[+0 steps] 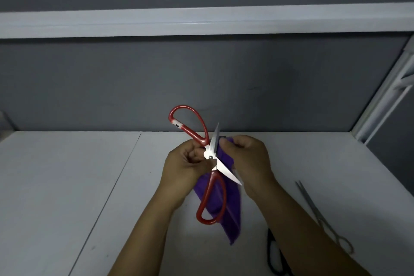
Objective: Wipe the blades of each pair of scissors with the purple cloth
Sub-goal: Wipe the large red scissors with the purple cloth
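Red-handled scissors (210, 156) are held above the white table, blades spread wide apart. My left hand (186, 163) grips them at the pivot and the base of the upper handle. One blade points up and the other points down to the right. My right hand (248, 154) pinches the purple cloth (226, 204) against the upper blade, and the rest of the cloth hangs down behind the lower red handle.
Slim all-metal scissors (322, 217) lie on the white table (67, 186) at the right. Black-handled scissors (276, 255) lie near the bottom edge, partly hidden by my right forearm. A grey partition wall stands behind the table, with a white frame at the right.
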